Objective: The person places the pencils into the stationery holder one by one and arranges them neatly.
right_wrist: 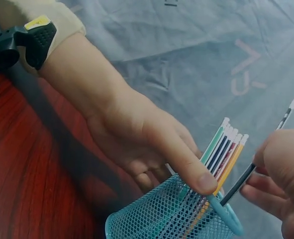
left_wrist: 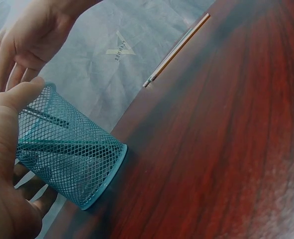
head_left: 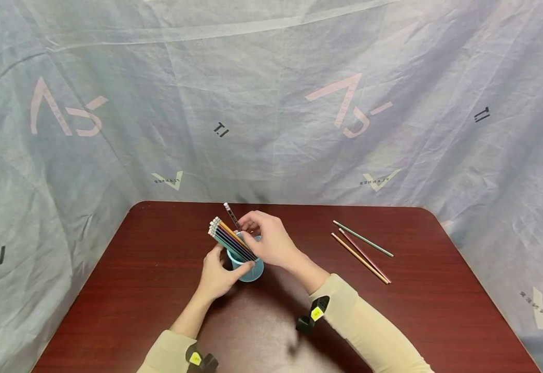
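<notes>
Broadly, a grey fabric sheet point(head_left: 271, 103), printed with pale pink logos and dark lettering, hangs behind and to either side of both hands. Below the grip spreads a reddish-brown wood-grain table point(head_left: 150, 274), its far edge just beyond the fingers. Cream sleeves point(head_left: 374, 326) cover the forearms on the near side of the grip. The right hand point(head_left: 273, 241) is over the right of the cup's mouth, thumb and fingers pinched together on a pencil; the left hand point(head_left: 217, 274) is curled round the left side of the light-blue wire-mesh pencil cup point(head_left: 251, 274), its thumb at the rim. A black wrist camera point(head_left: 320, 305) with a yellow label sits behind the right hand. Between the hands, a bundle of eraser-tipped pencils point(head_left: 228, 238), in green, dark blue, dark red and yellow, leans in the cup toward the left hand. Well to the right of the right hand lie a green pencil point(head_left: 363, 239), a red pencil point(head_left: 363, 254) and a yellow pencil point(head_left: 358, 258), the latter two converging at their near ends. Slimly, the pinched dark patterned pencil point(right_wrist: 286, 117) rises past the right fingers, white eraser up, lower end in the cup.
</notes>
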`<act>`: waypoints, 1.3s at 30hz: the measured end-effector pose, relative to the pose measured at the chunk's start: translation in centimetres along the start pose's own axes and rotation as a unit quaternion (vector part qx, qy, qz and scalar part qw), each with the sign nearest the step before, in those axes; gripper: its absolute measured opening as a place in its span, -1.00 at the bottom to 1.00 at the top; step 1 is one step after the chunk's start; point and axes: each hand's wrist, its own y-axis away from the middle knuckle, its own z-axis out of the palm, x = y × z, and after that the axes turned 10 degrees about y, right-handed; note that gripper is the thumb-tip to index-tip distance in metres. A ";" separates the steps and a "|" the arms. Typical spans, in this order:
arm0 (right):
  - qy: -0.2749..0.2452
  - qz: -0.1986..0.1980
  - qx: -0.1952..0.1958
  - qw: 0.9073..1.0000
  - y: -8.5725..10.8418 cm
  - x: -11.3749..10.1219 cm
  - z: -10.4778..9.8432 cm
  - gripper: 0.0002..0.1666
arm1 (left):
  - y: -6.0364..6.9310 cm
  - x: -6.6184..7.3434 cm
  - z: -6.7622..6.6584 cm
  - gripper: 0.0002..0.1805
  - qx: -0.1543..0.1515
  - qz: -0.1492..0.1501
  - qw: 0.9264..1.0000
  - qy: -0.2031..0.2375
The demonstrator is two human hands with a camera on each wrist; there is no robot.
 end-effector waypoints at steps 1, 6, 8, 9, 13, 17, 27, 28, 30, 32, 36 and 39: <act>0.009 -0.003 -0.004 1.000 0.0 0.0 0.1 -0.83 | 0.0 0.0 0.0 -0.25 0.000 0.000 1.000 -0.001; 0.049 -0.002 -0.038 0.998 0.0 -0.2 0.6 -0.86 | 0.0 -0.2 -0.1 -0.25 0.001 0.000 1.000 -0.011; 0.064 -0.001 -0.054 0.996 0.0 -0.3 0.8 -0.87 | 0.1 -0.2 -0.2 -0.23 0.000 -0.001 1.000 -0.013; 0.074 -0.002 -0.061 0.995 0.0 -0.4 0.9 -0.87 | 0.1 -0.2 -0.2 -0.23 0.000 -0.003 1.000 -0.014; 0.110 -0.005 -0.079 0.991 -0.1 -0.8 1.2 -0.89 | 0.1 -0.1 -0.3 -0.21 -0.004 -0.007 1.000 -0.012; 0.143 -0.006 -0.098 0.985 -0.4 -1.1 1.3 -0.91 | 0.1 0.0 -0.4 -0.21 -0.006 -0.004 1.000 -0.015; 0.150 0.015 -0.135 0.979 -0.6 -1.1 1.3 -0.89 | 0.1 -0.2 -0.3 -0.27 -0.002 0.002 1.000 -0.016; 0.150 0.016 -0.137 0.979 -0.7 -1.1 1.3 -0.89 | 0.1 -0.2 -0.3 -0.27 -0.001 0.001 1.000 -0.018; 0.150 0.016 -0.139 0.979 -0.7 -1.1 1.4 -0.89 | 0.1 -0.2 -0.3 -0.27 -0.001 -0.004 1.000 -0.022; 0.149 0.017 -0.142 0.978 -0.7 -1.0 1.4 -0.89 | 0.1 -0.2 -0.3 -0.27 -0.001 -0.009 1.000 -0.026; 0.149 0.022 -0.147 0.978 -0.7 -1.0 1.5 -0.90 | 0.1 -0.2 -0.2 -0.26 0.000 -0.010 0.999 -0.033; 0.150 0.027 -0.151 0.977 -0.7 -1.0 1.5 -0.90 | 0.2 -0.2 -0.2 -0.25 0.000 -0.004 0.999 -0.038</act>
